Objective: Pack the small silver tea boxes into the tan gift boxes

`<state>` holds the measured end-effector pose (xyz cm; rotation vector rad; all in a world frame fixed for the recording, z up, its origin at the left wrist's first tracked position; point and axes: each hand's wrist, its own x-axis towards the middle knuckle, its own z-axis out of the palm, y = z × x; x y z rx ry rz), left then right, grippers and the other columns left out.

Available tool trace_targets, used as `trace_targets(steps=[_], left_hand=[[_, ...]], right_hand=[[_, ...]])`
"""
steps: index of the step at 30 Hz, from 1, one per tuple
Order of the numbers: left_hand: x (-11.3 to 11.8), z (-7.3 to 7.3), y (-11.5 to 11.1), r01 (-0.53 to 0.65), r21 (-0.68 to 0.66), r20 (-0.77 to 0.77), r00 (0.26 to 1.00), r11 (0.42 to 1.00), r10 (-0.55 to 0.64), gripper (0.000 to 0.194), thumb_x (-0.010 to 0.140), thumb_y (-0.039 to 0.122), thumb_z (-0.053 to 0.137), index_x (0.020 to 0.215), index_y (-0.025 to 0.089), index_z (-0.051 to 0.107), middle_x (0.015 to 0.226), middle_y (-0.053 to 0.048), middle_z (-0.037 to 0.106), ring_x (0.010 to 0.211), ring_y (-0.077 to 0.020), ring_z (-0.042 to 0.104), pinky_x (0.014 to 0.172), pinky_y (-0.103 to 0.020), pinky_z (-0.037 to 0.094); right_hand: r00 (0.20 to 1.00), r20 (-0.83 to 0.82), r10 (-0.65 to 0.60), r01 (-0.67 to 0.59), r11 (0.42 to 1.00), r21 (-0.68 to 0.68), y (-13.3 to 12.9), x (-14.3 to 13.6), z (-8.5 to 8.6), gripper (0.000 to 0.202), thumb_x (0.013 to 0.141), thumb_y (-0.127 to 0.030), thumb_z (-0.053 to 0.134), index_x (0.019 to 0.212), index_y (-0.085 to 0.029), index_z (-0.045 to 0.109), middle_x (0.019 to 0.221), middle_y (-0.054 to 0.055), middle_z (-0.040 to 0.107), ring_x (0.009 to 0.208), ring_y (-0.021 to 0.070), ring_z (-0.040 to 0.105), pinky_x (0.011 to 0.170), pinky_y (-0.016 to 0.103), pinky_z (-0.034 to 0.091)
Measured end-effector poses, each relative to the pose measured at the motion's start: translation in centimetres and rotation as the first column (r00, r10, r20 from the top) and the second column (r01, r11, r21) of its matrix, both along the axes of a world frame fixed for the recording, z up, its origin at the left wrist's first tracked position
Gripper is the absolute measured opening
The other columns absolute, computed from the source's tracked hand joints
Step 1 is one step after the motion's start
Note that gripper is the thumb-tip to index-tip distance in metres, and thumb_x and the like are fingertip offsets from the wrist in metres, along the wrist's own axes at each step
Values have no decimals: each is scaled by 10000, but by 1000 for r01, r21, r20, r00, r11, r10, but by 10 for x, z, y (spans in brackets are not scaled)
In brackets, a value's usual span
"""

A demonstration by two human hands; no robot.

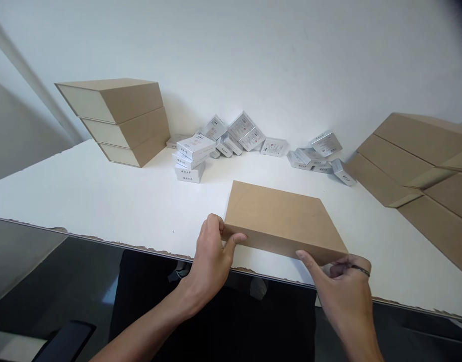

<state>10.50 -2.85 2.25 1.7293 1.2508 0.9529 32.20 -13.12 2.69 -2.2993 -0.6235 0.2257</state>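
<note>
White table point(102, 201): both hands point(210, 256) grip flat brown box point(282, 218).

Print on small silver boxes point(231, 143): too small to read; flat cardboard sheets point(415, 166) at right: cut off by frame edge; dark object point(67, 342) (near left): cropped, unidentifiable; right hand point(342, 289) fingertips: hidden behind brown box point(282, 218) corner

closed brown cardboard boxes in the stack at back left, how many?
3, piled with edges offset: top brown cardboard box, middle box, bottom box. All rest on the white table. None appears hidden behind.
</note>
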Motion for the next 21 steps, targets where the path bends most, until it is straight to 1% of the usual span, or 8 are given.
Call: trace_targets(steps=[3, 6, 10, 13, 15, 18, 21], left_hand=[[-1, 1, -1, 12, -26, 1, 1000, 1000, -12, 301, 950, 309, 611, 865, 250, 329, 827, 32, 400, 772, -176, 396, 676, -327, 343], [-2, 2, -1, 10, -37, 4, 1000, 999, -10, 293, 956, 313, 595, 861, 251, 324, 835, 28, 398, 785, -180, 393, 681, -330, 340], [-3, 2, -1, 29, -51, 9, 1000, 998, -28, 286, 956, 318, 581, 860, 253, 320, 836, 29, 394, 786, -179, 388, 678, -328, 334], [-4, 1, -1, 41, -72, 11, 999, 997, -40, 289, 956, 338, 575, 857, 254, 317, 830, 33, 392, 782, -175, 387, 677, -324, 334], [-5, 2, 0, 54, -100, 16, 998, 993, -53, 299, 965, 378, 554, 849, 256, 307, 812, 41, 383, 753, -167, 387, 653, -313, 330], [-5, 7, 1, 80, -144, 28, 997, 986, -77, 275, 975, 419, 522, 871, 256, 326, 795, 48, 405, 714, -157, 405, 624, -302, 336], [-11, 17, 3, 107, -168, 13, 994, 980, -107, 303, 936, 426, 584, 845, 248, 356, 758, 57, 405, 686, -147, 393, 612, -294, 326]], right_hand=[[1000, 10, 1, 0, 1000, -8, -2, 0, -1, 728, 552, -765, 744, 896, -277, 327, 643, -84, 452, 567, 199, 550, 540, 333, 416], [1000, -3, -11, 10, 1000, -15, -2, 0, -1, 726, 547, -769, 737, 893, -277, 331, 660, -70, 479, 581, 205, 554, 539, 335, 418], [1000, 13, 8, -8, 1000, 6, -2, 1, -3, 732, 551, -775, 750, 899, -272, 348, 678, -68, 465, 591, 199, 541, 548, 332, 423], [1000, 19, 10, -9, 1000, -7, -3, 2, -4, 743, 549, -781, 754, 907, -271, 350, 687, -65, 474, 587, 200, 541, 545, 331, 421], [1000, -13, 15, -15, 1000, -7, -3, 1, -4, 732, 564, -793, 736, 916, -266, 372, 716, -43, 524, 606, 211, 567, 552, 336, 431], [994, -94, 61, -61, 998, -5, -3, 2, -1, 689, 633, -821, 671, 943, -247, 448, 807, 22, 628, 710, 256, 635, 609, 363, 473], [979, -155, 134, -141, 990, -31, -8, 8, 7, 667, 648, -830, 670, 917, -240, 513, 849, 58, 683, 801, 294, 666, 681, 395, 509]])
